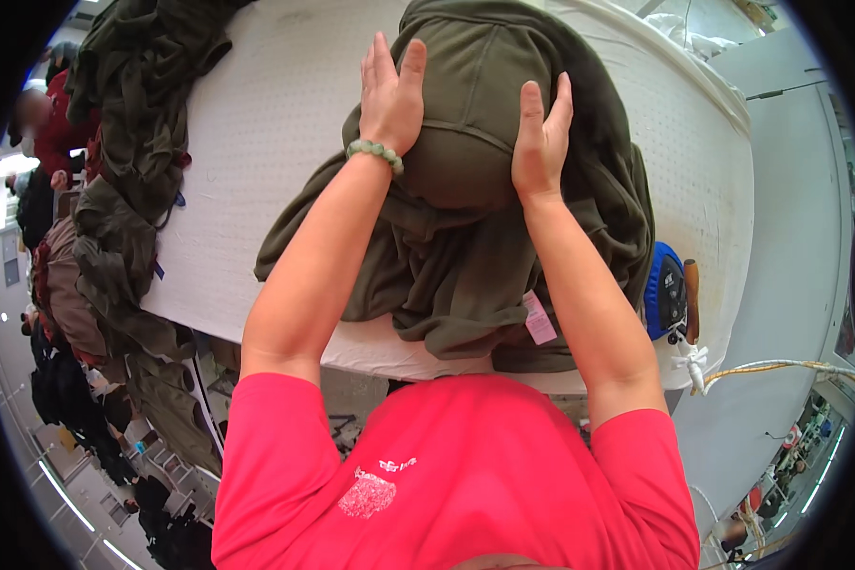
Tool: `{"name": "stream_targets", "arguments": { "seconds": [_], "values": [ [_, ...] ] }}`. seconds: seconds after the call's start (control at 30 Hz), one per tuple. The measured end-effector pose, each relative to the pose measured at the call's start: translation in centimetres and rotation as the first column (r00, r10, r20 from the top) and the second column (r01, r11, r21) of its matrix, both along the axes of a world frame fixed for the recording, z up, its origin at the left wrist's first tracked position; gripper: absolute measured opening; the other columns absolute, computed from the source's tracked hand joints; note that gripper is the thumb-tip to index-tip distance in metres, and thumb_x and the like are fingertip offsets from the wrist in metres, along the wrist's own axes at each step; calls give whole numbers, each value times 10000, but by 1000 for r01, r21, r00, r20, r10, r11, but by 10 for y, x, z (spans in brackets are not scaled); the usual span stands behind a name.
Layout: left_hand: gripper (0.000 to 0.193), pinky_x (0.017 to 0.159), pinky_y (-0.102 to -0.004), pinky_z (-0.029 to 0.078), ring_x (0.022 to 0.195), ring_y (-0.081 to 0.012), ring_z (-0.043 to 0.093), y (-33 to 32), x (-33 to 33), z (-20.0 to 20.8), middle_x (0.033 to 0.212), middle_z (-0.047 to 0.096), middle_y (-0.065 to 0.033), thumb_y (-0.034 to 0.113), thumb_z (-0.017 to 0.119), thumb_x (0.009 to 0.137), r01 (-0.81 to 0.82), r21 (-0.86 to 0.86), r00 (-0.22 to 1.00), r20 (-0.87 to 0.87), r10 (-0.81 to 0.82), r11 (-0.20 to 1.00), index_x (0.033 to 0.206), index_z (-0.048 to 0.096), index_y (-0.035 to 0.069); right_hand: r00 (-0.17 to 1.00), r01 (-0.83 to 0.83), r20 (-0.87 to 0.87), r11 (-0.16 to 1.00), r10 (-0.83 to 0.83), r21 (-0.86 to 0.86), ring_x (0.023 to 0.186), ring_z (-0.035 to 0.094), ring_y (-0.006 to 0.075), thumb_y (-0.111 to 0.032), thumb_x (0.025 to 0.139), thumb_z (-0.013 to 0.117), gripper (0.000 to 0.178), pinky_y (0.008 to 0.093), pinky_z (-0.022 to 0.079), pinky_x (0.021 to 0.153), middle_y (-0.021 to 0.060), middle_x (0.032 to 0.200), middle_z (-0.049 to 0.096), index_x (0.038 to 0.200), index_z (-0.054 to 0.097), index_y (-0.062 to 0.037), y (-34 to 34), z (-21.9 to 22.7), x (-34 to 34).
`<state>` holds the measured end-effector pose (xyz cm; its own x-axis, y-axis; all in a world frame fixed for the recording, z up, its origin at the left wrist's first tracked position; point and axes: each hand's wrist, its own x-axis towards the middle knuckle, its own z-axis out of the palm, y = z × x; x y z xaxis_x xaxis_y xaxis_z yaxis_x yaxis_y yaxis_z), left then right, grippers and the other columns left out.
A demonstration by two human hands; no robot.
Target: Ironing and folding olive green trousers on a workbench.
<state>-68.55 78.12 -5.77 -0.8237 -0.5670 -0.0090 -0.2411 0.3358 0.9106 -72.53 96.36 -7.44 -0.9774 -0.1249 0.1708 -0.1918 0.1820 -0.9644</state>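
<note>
A dark olive hooded garment (465, 76) lies on the white padded table, its hood rounded out and facing up with seams across it. My left hand (392, 100) rests along the hood's left side, fingers stretched out, a green bead bracelet (377, 155) on the wrist. On the opposite side my right hand (541, 142) lies against the hood, thumb and fingers extended, gripping nothing. Folds of the garment spread toward me beneath my forearms. A pink paper tag (539, 318) hangs out of the folds near the table's front edge.
A blue and black iron (668, 290) with a brown handle stands at the table's right edge, its cord (779, 366) leading off right. More olive garments (128, 142) hang over the left side of the table (256, 104). Beyond them, a person in red (66, 128) is nearby.
</note>
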Motion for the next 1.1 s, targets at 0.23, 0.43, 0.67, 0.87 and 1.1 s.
{"name": "stream_targets", "arguments": {
  "seconds": [0.23,0.43,0.67,0.87,1.1],
  "values": [
    [846,1222,-439,231,1507,-377,259,0,5,4,1562,369,-252,633,356,1034,-122,-76,982,-155,109,990,1532,312,-50,914,74,-405,970,28,233,1486,297,376,-497,962,601,852,419,205,1227,253,1599,314,1551,293,36,24,-7,-94],
    [491,1111,-410,381,1284,-332,500,25,96,25,1347,562,-192,372,429,1082,-52,222,951,-285,116,974,1367,515,-18,945,-166,-107,734,310,658,1009,694,337,-269,851,708,456,407,519,912,228,1052,712,1210,658,6,42,93,-122],
    [236,742,-357,544,848,-223,688,82,193,-8,1004,703,-80,253,537,1038,82,513,997,-38,-73,855,1128,633,56,93,-825,16,68,996,561,729,676,325,-265,871,695,307,427,543,601,118,778,645,1106,655,-72,89,176,167],
    [231,738,-364,528,845,-215,677,91,230,-11,1003,698,-70,258,549,1028,52,225,998,-37,-45,973,1133,625,67,91,-919,179,13,980,395,808,695,335,-359,939,663,396,410,559,682,131,851,688,1204,647,-64,121,121,213],
    [247,818,-381,493,937,-222,643,72,292,-10,1079,675,-75,251,547,1026,-79,282,990,-88,108,956,1185,606,72,804,-567,128,814,580,-129,991,640,139,-158,970,674,330,284,514,891,60,1094,701,1268,640,-19,103,94,129]
  ]
}}
